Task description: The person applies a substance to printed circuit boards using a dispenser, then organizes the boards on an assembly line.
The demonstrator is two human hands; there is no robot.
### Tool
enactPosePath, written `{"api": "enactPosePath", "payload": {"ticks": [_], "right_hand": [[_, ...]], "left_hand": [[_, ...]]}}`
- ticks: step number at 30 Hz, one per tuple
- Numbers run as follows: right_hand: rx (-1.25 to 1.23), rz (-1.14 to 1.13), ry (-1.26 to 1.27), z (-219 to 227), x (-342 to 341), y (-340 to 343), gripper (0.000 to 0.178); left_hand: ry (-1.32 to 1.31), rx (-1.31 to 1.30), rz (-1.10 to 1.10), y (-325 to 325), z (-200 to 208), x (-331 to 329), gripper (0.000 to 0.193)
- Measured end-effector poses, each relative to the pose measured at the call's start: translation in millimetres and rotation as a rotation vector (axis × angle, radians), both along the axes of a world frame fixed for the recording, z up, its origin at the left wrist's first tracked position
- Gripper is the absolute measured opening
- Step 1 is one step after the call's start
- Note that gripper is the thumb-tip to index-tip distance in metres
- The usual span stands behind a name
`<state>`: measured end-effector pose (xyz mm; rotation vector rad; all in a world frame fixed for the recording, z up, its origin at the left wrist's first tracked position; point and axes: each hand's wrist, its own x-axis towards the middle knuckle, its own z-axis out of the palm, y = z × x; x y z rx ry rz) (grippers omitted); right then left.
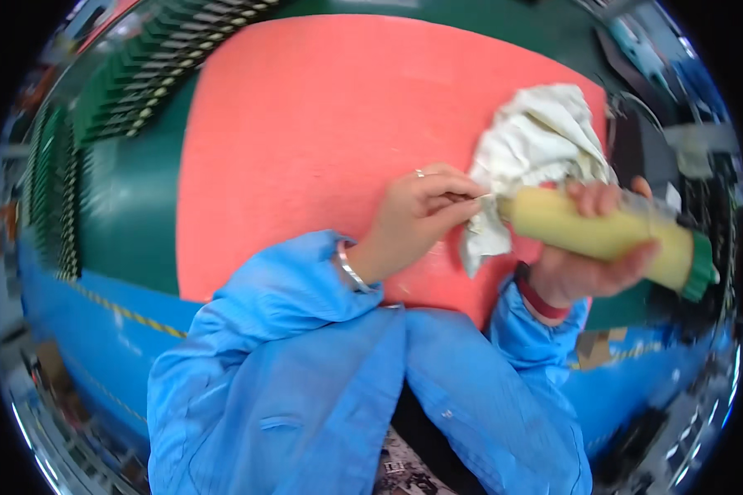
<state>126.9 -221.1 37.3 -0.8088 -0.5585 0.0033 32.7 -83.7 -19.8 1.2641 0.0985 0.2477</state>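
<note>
My right hand (590,256) is wrapped round a squeeze bottle (553,221) with pale yellow contents. The bottle lies nearly level in the air, its green end (699,266) at the right and its other end toward my left hand. With thumb and fingertips pressed together, my left hand (421,216) pinches something small and thin close to that left end; what it is I cannot make out. Behind the bottle, a crumpled whitish cloth (537,128) with yellowish stains lies on the red mat (305,132).
Green plates or boards (128,87) stand upright in a long row at the far left, on the green tabletop (132,198). Dark equipment (644,153) stands beyond the mat's right edge. Yellow-black striped tape (128,313) crosses the blue floor at the left.
</note>
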Motion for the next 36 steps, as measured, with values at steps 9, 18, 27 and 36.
{"api": "enactPosePath", "payload": {"ticks": [9,18,27,36], "right_hand": [[-0.047,-0.043,0.039,-2.8,-11.8,-4.3,0.059],[0.043,-0.002,-0.136,11.2,-7.2,-16.1,0.061],[0.031,0.152,-0.190,3.0,-2.0,-13.8,0.064],[0.048,0.383,-0.229,2.5,-3.7,-17.6,0.063]], "left_hand": [[-0.192,0.651,0.110,-5.5,-1.4,-4.0,0.017],[0.008,0.240,-0.095,9.5,-9.2,0.8,0.012],[0.124,-0.215,-0.349,8.0,-3.9,7.8,0.012],[0.198,-0.139,-0.609,14.8,-2.0,-7.1,0.013]]}}
